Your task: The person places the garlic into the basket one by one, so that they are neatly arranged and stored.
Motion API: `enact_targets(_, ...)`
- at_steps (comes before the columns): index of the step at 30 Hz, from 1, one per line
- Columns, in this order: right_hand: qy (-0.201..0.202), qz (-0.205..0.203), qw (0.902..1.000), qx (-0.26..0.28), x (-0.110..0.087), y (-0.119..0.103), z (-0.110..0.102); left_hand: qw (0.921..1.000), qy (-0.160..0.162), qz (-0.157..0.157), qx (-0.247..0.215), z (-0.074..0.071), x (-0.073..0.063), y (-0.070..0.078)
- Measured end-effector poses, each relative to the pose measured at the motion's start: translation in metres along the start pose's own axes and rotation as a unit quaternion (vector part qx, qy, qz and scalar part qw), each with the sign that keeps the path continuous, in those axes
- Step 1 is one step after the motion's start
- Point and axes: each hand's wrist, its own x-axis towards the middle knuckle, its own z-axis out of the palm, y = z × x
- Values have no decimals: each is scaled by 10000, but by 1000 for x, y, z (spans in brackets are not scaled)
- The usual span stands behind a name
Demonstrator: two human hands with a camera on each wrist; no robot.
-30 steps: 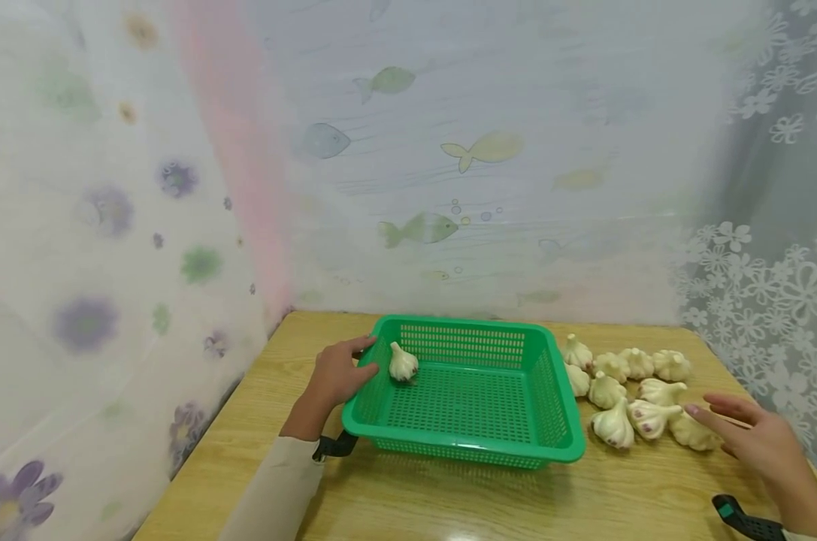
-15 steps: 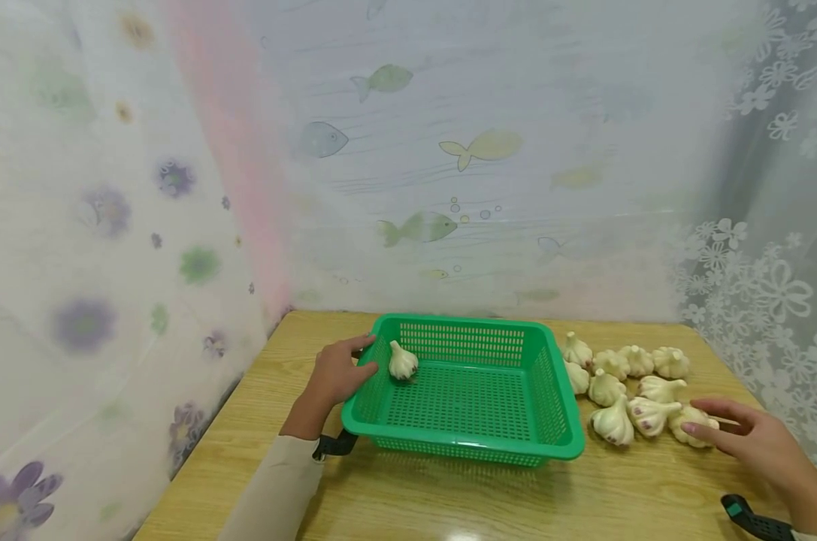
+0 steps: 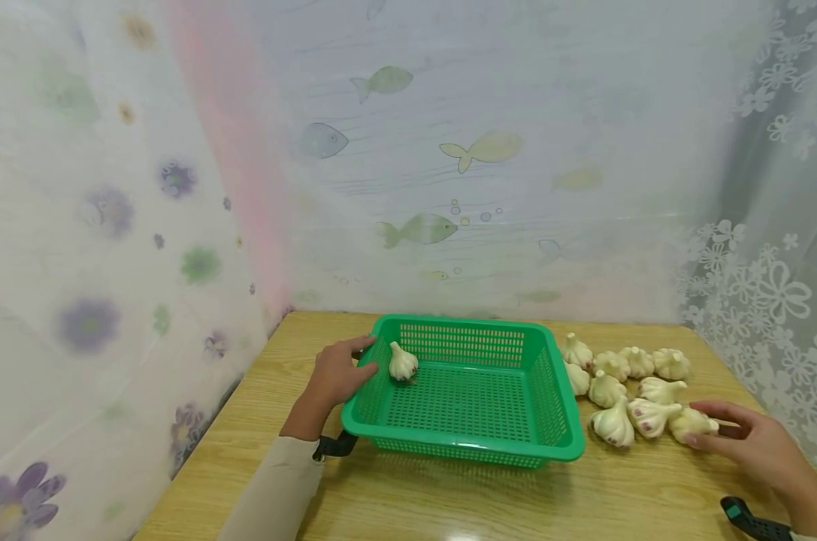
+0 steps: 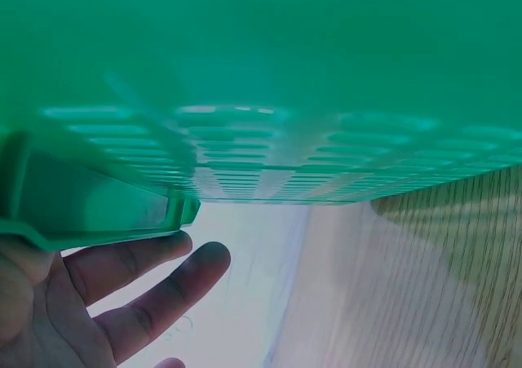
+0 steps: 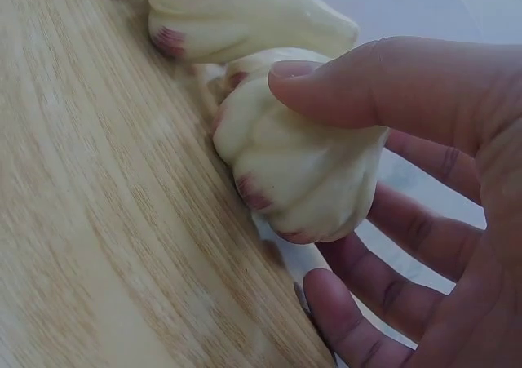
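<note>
A green plastic basket (image 3: 462, 448) with slotted walls stands on the table. My left hand (image 3: 337, 373) grips its left rim, thumb over the top and fingers along the outside. In the left wrist view, two fingers (image 4: 159, 307) stretch out below the rim. One white garlic bulb (image 3: 403, 364) lies inside, at the basket's left end. At the right, my right hand (image 3: 760, 443) holds the nearest-right garlic bulb (image 3: 691, 426) of a group. The right wrist view has the thumb on top of this purple-tipped bulb (image 5: 294, 160) and the fingers behind it, close over the wood.
Several more garlic bulbs (image 3: 650, 417) cluster right of the basket, one (image 5: 245, 13) right beside the held bulb. The wooden table (image 3: 503, 503) ends at a fish-patterned curtain (image 3: 482, 248) behind. A flowered curtain (image 3: 110, 300) runs along the left side.
My right hand has come onto the rightmost garlic bulb, its thumb and fingers closing around it. The left hand and basket have stayed in place.
</note>
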Motion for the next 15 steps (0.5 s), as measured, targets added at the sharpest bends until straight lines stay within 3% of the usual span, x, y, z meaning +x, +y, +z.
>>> enact_targets(15, 188, -198, 9994, -229, 0, 2, -2, 9999, -22, -99, 44, 0, 1, -1)
